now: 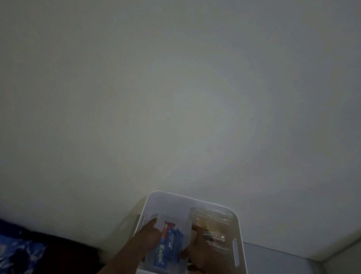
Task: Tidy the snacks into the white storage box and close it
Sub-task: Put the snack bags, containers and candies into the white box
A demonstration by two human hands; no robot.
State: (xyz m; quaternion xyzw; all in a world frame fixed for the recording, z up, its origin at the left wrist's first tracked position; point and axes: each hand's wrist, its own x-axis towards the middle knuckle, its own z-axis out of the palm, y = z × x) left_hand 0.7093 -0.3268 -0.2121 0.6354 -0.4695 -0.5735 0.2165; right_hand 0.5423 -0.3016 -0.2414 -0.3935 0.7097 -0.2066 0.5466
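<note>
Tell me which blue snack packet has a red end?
The leftmost long blue packet, next to the left hand; its far end is red. The other blue packets to its right show no red.

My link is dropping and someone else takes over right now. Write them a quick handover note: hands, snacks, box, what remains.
Left hand: inside the white storage box, just left of the blue snack packets; the grip is unclear in the dim light.
Right hand: in the box at the clear-wrapped snacks; the grip is unclear.
Done: those snacks are in the box.
Left: the box is open and no lid is in view; find the lid and close it.
</note>
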